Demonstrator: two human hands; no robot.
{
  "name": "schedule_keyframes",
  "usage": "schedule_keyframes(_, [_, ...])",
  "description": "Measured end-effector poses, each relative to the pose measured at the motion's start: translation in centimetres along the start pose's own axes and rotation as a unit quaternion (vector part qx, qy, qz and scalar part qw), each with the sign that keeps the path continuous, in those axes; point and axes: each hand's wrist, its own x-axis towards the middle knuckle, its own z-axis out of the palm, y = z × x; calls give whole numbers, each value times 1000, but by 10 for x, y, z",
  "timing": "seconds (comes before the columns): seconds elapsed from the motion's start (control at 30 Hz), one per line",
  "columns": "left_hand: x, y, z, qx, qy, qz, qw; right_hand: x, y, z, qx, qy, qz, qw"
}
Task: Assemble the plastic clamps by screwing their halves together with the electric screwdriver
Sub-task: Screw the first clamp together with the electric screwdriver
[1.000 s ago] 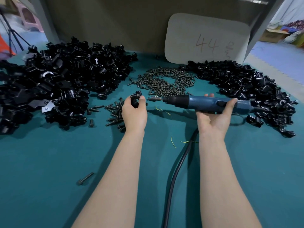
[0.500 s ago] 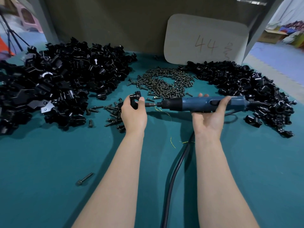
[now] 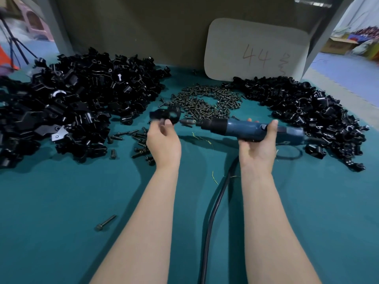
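Observation:
My left hand (image 3: 164,142) pinches a black plastic clamp (image 3: 167,115) above the table; the clamp is blurred by motion. My right hand (image 3: 257,148) grips the blue electric screwdriver (image 3: 244,130), which lies level with its bit pointing left. The bit tip (image 3: 184,121) sits just right of the clamp, and a small gap shows between them. A big heap of black clamp parts (image 3: 78,103) lies at the left. Another heap of black clamps (image 3: 307,111) lies at the right. Small dark screws (image 3: 205,101) are spread at the back centre.
The screwdriver's black cable (image 3: 213,218) runs toward me between my forearms. Longer bolts (image 3: 141,144) lie scattered left of my left hand, and one lone bolt (image 3: 105,222) lies nearer me. A pale board marked 44 (image 3: 256,50) leans on the back wall. Teal cloth (image 3: 61,201) covers the table.
The screwdriver bit has pulled back right, away from the clamp. My left hand has lifted and turned the clamp, which now blurs.

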Motion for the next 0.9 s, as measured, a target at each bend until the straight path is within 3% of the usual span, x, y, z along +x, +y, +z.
schedule_keyframes(0.1, [-1,-5,3,34,-34,-15,999,-1,-1,1,25,1,4,1000])
schedule_keyframes(0.3, [2,4,-2,-125,-45,-142,981,-1,-2,-1,-1,22,-6,1000])
schedule_keyframes(0.47, [-2,10,-3,-179,-82,-147,969,1,-4,0,0,35,-7,999])
schedule_keyframes(0.63, [-2,15,-3,-263,-69,-150,951,0,-6,-3,23,36,8,999])
schedule_keyframes(0.9, [4,19,-9,-413,-91,-277,863,7,-10,-7,86,43,13,995])
